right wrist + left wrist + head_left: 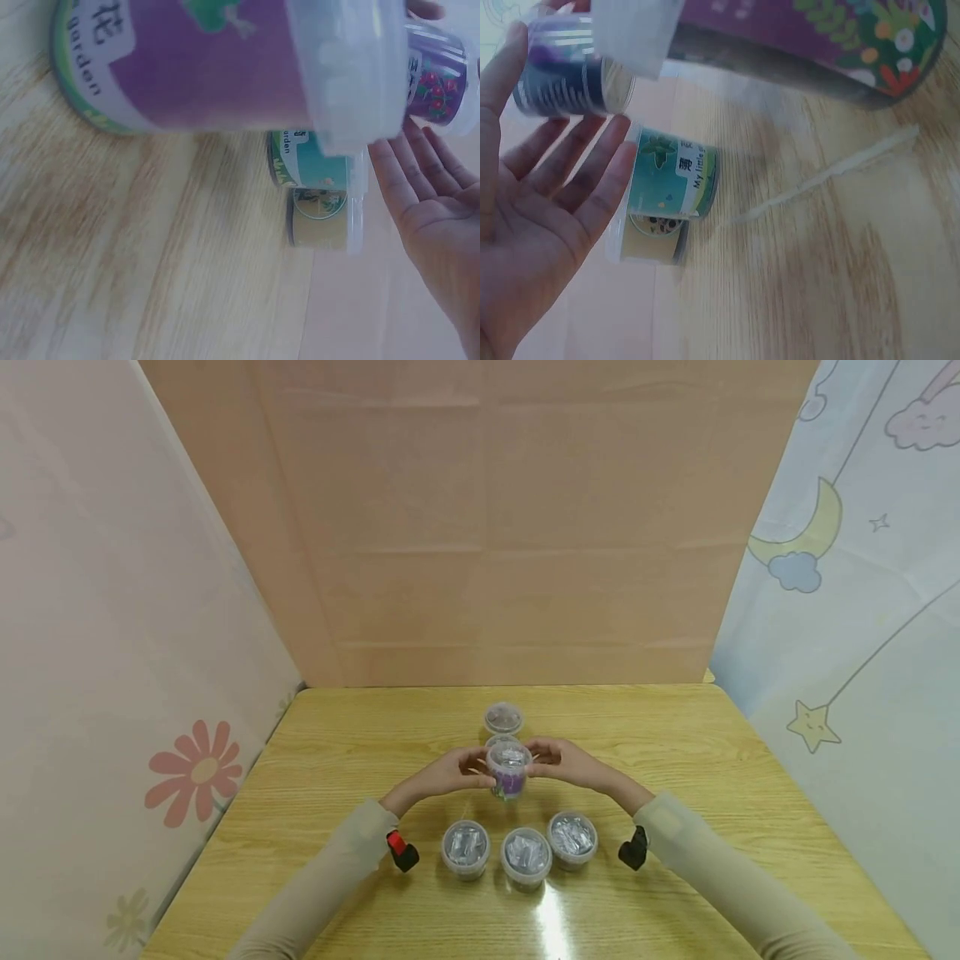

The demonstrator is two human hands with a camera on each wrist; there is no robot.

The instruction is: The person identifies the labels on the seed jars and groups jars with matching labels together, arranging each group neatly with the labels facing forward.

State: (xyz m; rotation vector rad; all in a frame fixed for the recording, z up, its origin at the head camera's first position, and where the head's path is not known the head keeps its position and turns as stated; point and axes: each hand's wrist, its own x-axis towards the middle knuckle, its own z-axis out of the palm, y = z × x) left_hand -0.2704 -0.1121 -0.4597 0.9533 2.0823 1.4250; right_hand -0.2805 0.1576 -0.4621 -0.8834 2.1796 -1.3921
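Observation:
Both hands hold a small purple plastic tub (510, 783) with a clear lid, raised over the table. On its left side are the thumb and fingers of the left hand (452, 772); the right hand (567, 763) grips the opposite side. The left wrist view shows the tub's pale base (617, 86) tilted into sight. Behind it, a teal tub (664, 176) stands before a beige tub (654, 240) on the table. From the right wrist, the held tub (439, 79) shows red berries printed on its label.
Three lidded tubs, left (466, 847), middle (526, 855) and right (573, 837), stand nearer the body, between the forearms. Silvery packets show through their lids. A wooden table (337, 735) meets a peach-coloured backdrop (487, 527), with patterned cloths on both sides.

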